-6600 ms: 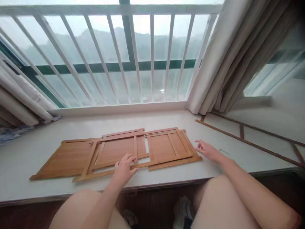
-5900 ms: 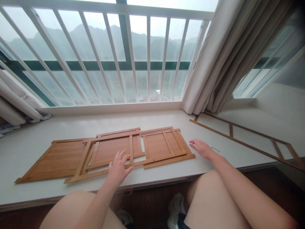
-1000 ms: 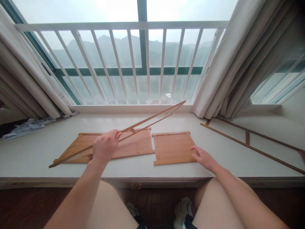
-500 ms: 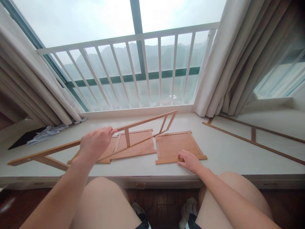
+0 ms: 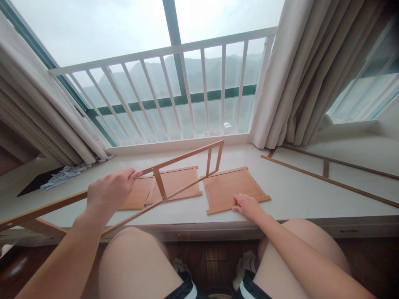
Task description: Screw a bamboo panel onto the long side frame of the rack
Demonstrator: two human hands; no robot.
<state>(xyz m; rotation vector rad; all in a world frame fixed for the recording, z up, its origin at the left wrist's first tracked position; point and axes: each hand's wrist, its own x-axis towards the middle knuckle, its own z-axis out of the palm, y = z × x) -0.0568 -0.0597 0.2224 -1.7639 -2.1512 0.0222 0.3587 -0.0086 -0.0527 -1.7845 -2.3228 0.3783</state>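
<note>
My left hand (image 5: 110, 191) is closed around the upper rail of a long ladder-like wooden frame (image 5: 161, 182), held raised and tilted over the sill. Its narrow far end points toward the window, while the near end runs out of view at the left. My right hand (image 5: 247, 206) rests at the front rail of a flat wooden panel (image 5: 232, 187), fingers curled onto that rail. Left of it lie a second wooden panel (image 5: 177, 182) and a third wooden panel (image 5: 136, 193), both partly behind the raised frame.
Another ladder-like wooden frame (image 5: 326, 169) lies on the white sill (image 5: 289, 195) at the right. Crumpled pale cloth or paper (image 5: 65, 176) sits by a dark flat item at the left. White railing (image 5: 183, 89) and curtains (image 5: 280, 83) border the window. My knees are against the sill's front edge.
My left hand has drawn the raised frame leftward and closer to my body. The panel under my right hand has turned slightly, with that hand still on its front rail.
</note>
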